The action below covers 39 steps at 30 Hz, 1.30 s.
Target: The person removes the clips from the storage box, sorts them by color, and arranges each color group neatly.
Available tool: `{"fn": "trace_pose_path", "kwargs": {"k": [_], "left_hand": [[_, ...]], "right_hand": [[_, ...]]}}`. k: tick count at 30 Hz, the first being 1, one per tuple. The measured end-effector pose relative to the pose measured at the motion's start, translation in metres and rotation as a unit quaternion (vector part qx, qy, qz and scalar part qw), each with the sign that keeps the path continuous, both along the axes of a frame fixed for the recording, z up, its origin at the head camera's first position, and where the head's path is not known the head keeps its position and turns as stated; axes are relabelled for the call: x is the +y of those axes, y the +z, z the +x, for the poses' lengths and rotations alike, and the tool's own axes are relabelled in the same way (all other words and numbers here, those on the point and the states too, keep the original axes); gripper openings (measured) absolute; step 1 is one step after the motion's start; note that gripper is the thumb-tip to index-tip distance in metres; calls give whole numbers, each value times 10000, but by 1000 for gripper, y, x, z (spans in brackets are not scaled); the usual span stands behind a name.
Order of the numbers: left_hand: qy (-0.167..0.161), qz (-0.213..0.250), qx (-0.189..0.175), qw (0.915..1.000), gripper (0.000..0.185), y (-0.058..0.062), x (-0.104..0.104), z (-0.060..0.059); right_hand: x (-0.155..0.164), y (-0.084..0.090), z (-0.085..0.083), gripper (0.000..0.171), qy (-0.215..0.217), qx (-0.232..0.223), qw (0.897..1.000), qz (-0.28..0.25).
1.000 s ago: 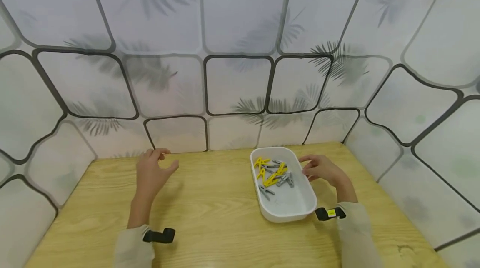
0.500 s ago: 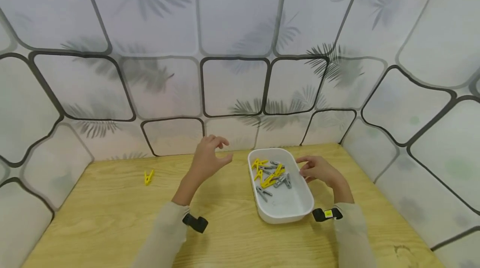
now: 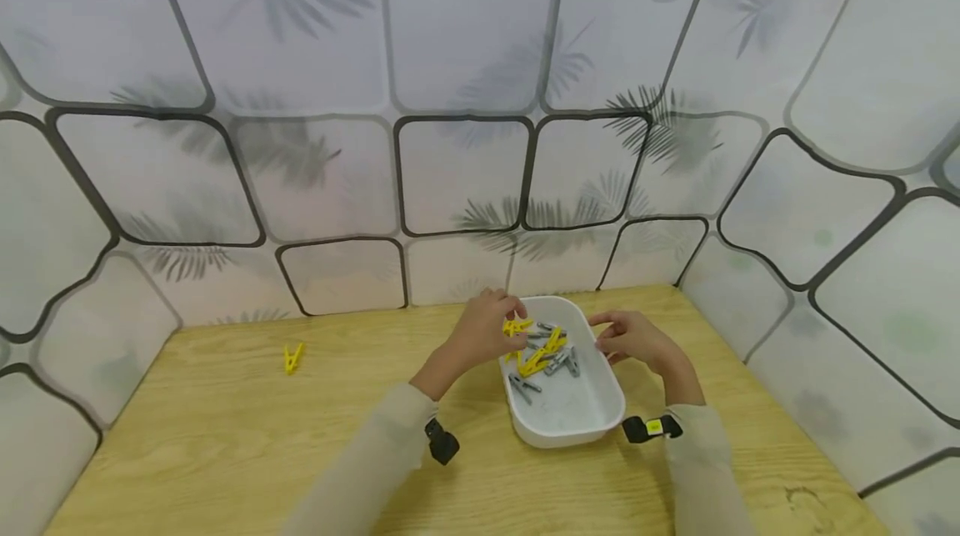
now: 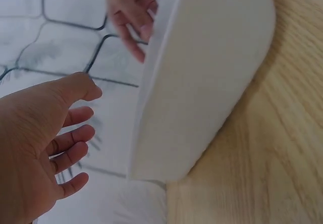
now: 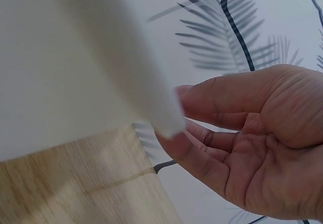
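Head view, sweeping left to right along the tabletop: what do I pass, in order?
Lone yellow clothespin → left hand at the near-left rim → white tub holding yellow and grey clothespins → right hand at the tub's right rim.

- You have a lone yellow clothespin (image 3: 293,358) lying flat on the wooden worktop (image 3: 225,444), well apart to the left of the left hand.
- Behind the worktop stand walls (image 3: 465,169) printed with dark rounded outlines and palm-leaf shadows.
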<state>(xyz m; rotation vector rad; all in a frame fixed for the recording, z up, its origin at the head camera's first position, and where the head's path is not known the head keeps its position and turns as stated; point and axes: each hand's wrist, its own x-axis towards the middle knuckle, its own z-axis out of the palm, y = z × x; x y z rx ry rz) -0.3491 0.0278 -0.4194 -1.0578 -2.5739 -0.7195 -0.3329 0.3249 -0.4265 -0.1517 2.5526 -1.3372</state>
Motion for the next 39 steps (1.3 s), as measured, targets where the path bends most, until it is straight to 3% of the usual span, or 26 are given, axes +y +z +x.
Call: {"fn": "trace_pose_path", "kwargs": {"k": [5,10,32,39], "left_hand": [[-126,-1012,-303,9943,23,-7,17,2],[107,-1614,-465,9857,24,-13,25,2],[309,-2183,-945,9708,21,-24,40,-2],[242,-2109,-1098,9710,24,-30,47,-3]], "right_hand": [[0,0,-1,48,9,8,10000,-42],[-2,2,-2,48,106,103,9998,-93],[-1,2,1,51,135,40,9997,-184],[0,1,1,50,68,16,9999,-142]]}}
